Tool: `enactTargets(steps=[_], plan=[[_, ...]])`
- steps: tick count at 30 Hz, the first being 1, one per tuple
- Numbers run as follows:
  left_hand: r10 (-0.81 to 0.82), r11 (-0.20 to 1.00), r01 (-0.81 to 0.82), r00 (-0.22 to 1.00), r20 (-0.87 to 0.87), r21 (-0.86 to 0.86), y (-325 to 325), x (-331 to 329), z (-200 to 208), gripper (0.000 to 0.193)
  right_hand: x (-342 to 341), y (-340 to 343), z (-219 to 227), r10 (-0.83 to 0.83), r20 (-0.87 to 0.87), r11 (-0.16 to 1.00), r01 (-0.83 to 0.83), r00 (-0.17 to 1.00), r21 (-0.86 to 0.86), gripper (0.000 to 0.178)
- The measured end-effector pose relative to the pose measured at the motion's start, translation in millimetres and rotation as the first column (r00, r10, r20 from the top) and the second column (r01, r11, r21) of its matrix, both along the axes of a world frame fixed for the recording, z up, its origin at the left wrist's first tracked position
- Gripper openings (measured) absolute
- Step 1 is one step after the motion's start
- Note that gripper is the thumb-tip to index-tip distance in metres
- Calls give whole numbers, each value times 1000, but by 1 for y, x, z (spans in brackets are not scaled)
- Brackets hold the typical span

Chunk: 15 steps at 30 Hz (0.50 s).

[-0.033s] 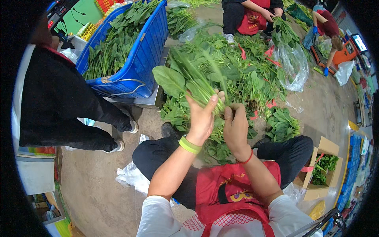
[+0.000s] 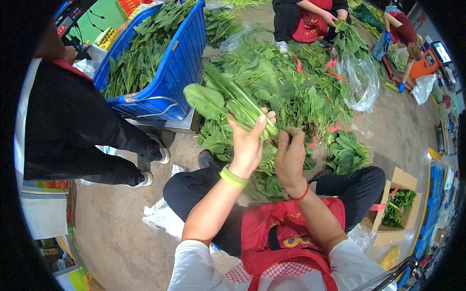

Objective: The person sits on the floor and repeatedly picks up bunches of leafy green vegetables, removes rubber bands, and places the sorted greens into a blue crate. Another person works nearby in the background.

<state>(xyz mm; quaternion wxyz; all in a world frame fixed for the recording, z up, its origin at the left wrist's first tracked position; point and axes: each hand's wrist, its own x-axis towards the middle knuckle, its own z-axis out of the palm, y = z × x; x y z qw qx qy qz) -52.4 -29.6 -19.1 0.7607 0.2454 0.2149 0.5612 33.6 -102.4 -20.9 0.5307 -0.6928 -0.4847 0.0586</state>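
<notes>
My left hand (image 2: 248, 145) is closed around the stems of a bunch of leafy greens (image 2: 239, 99). Its long green stalks point up and away to the left, and one broad leaf spreads out at the left side. My right hand (image 2: 291, 162) is just to the right, at the cut stem ends. Thumb and fingers there are bent together in a pinch; whatever lies between them is hidden. Beyond both hands a wide heap of loose leafy greens (image 2: 291, 92) covers the floor, with red ties (image 2: 336, 72) among it.
At the upper left, a blue crate (image 2: 175, 72) of greens stands on a metal platform, beside a standing person (image 2: 73, 126). Across the heap a seated person (image 2: 310, 22) handles greens near a clear plastic bag (image 2: 361, 80). A cardboard box (image 2: 415, 208) lies at right.
The bunch in my left hand has tipped slightly left. A blurred stalk that stood apart on its right no longer shows separately. My right hand has barely shifted.
</notes>
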Motion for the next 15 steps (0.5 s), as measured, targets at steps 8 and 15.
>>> enactTargets(steps=[8, 15], plan=[[-60, 996, 66, 992, -113, 53, 7, -13, 17, 56, 60, 31, -6, -42, 429, 984, 112, 902, -139, 43], [-223, 968, 243, 946, -235, 60, 3, -18, 7, 40, 50, 19, 31, 406, -327, 868, -472, 853, -153, 73]])
